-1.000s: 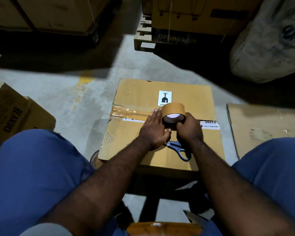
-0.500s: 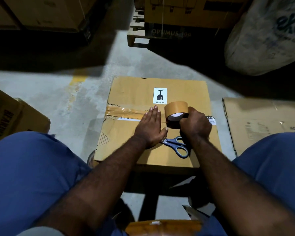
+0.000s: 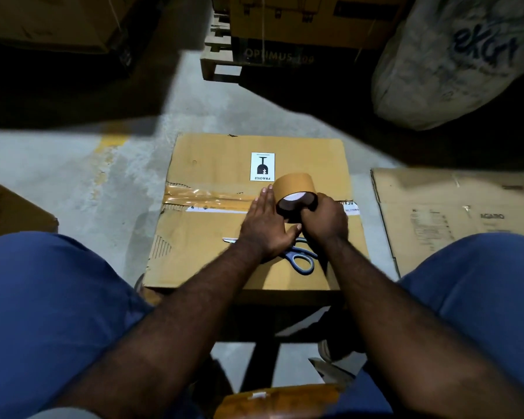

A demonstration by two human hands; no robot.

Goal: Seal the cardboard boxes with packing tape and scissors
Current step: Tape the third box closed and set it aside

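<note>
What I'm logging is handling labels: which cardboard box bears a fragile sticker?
The middle box, whose white fragile sticker sits just beyond the tape roll. The box at left and the flat cardboard at right carry no sticker.

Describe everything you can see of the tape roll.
The tape roll is a wide ring of tan packing tape with a dark inner core. It is up on edge over the centre seam of the cardboard box, beside the fragile label. The right hand grips it through the core. The left hand lies flat on the box beside it; contact with the roll is unclear.
</note>
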